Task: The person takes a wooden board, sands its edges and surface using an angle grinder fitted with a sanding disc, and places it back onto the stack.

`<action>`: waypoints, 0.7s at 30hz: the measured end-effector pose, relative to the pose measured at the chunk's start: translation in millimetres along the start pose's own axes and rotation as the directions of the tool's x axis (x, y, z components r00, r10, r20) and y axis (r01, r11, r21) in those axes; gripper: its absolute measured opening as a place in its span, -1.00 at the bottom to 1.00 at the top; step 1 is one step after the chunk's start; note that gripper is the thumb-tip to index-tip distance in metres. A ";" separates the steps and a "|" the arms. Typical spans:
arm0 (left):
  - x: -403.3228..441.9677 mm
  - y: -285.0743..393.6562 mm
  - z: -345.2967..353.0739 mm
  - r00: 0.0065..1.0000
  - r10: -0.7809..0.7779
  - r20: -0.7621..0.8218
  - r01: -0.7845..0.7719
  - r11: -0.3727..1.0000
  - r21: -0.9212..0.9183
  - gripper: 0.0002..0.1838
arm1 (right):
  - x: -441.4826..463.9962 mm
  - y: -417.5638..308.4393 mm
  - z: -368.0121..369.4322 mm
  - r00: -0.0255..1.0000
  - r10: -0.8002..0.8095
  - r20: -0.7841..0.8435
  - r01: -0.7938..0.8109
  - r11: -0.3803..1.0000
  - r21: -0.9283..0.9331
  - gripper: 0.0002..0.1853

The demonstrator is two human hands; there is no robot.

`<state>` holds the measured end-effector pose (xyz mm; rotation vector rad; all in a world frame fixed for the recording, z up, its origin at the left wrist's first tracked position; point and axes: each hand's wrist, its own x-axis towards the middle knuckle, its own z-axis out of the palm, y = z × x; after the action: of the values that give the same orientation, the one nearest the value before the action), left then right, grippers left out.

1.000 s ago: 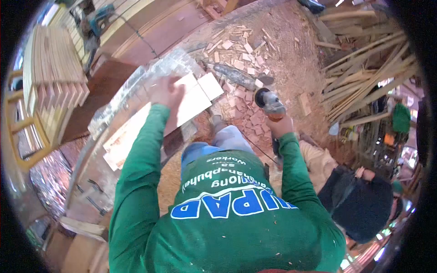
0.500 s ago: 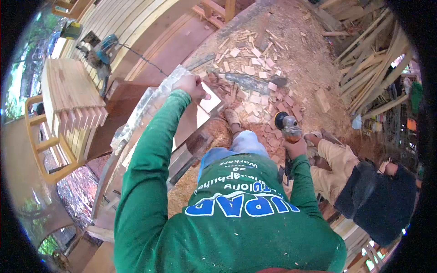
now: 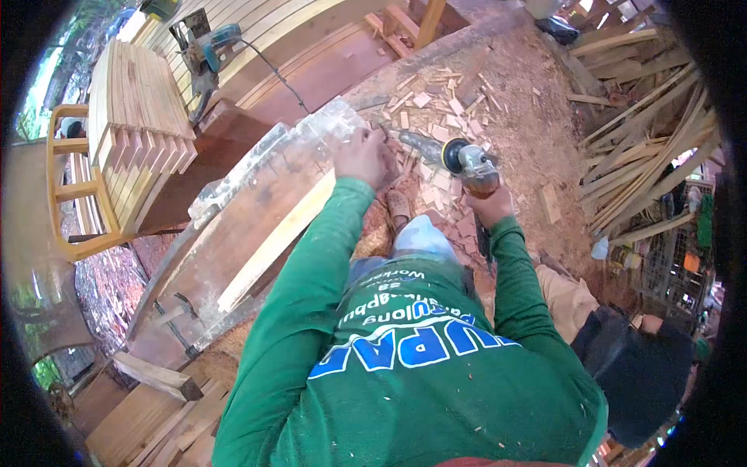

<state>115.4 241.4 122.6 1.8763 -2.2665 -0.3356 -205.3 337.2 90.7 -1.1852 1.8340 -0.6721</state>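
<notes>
My right hand (image 3: 492, 207) is wrapped around an angle grinder (image 3: 477, 170), with its round disc (image 3: 453, 155) toward my left hand. The grinder is held in the air beyond my knees. At the far end of a low wooden workbench (image 3: 257, 206), my left hand (image 3: 362, 159) is closed, with its fingers curled over the end of a pale wooden board (image 3: 284, 240). The board lies lengthwise along the bench, showing a narrow face. My left forearm covers part of it, and the fingertips are partly hidden.
Wood offcuts (image 3: 443, 183) and sawdust litter the floor ahead. A stack of shaped boards (image 3: 140, 109) stands at the left near a power tool (image 3: 218, 47) with a cord. Long wood strips (image 3: 661, 156) pile up at the right. Another person's dark clothing (image 3: 634, 373) is close on my right.
The grinder has moved left and up, nearer my left hand. The pale board now shows a narrower face than before. My view has shifted, and more of the bench shows.
</notes>
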 end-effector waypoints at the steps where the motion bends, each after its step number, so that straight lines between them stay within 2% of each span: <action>1: -17.5 -5.7 -4.3 0.999 -0.030 -0.033 0.029 0.999 -0.040 -0.46 | 1.0 3.6 0.9 1.000 0.017 -0.008 -0.017 0.999 -0.037 -0.42; 3: -53.7 -27.8 -18.0 0.990 -0.099 -0.102 0.087 0.990 -0.115 -0.27 | -3.3 10.9 1.0 0.998 0.014 -0.065 -0.023 0.991 -0.135 -0.45; 5: -76.4 -76.4 -21.2 0.935 -0.299 0.193 0.301 0.953 0.020 -0.16 | -2.7 18.8 0.2 0.997 0.038 -0.066 -0.052 0.970 -0.236 -0.47; 7: -91.4 -107.8 -34.2 0.894 -0.352 0.277 0.346 0.935 0.072 -0.17 | -5.6 29.8 -3.7 0.994 0.113 -0.002 -0.106 0.926 -0.361 -0.47; 8: -96.2 -111.8 -40.2 0.869 -0.361 0.338 0.350 0.932 0.095 -0.21 | -8.6 32.9 -3.2 0.994 0.112 0.013 -0.102 0.942 -0.320 -0.50; 10: -98.8 -106.6 -41.8 0.856 -0.372 0.359 0.352 0.928 0.121 -0.26 | -16.6 23.3 -5.5 0.993 0.111 0.037 -0.099 0.967 -0.236 -0.54; 14: -116.8 -101.8 -27.0 0.911 -0.284 0.300 0.229 0.951 0.206 -0.30 | -26.5 -3.2 -6.6 0.983 0.184 0.027 -0.166 0.933 -0.320 -0.47; 16: -129.6 -95.9 -23.6 0.929 -0.244 0.278 0.211 0.967 0.144 -0.29 | -26.7 -11.5 -3.3 0.980 0.196 -0.016 -0.190 0.924 -0.331 -0.48; 17: -134.1 -93.1 -22.6 0.938 -0.220 0.267 0.197 0.974 0.113 -0.29 | -24.2 -4.0 -1.0 0.986 0.165 0.002 -0.159 0.952 -0.262 -0.47; 19: -140.0 -85.4 -19.0 0.919 -0.289 0.267 0.274 0.957 0.094 -0.27 | -18.2 11.6 4.9 0.995 0.097 0.026 -0.094 0.989 -0.118 -0.45; 21: -139.2 -80.2 -18.2 0.902 -0.335 0.272 0.324 0.942 0.086 -0.25 | -15.1 6.4 3.9 0.986 0.168 0.018 -0.160 0.960 -0.229 -0.41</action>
<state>222.1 362.9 117.8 2.3719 -2.1187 -0.6515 -201.8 353.6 89.0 -1.1648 1.9913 -0.3507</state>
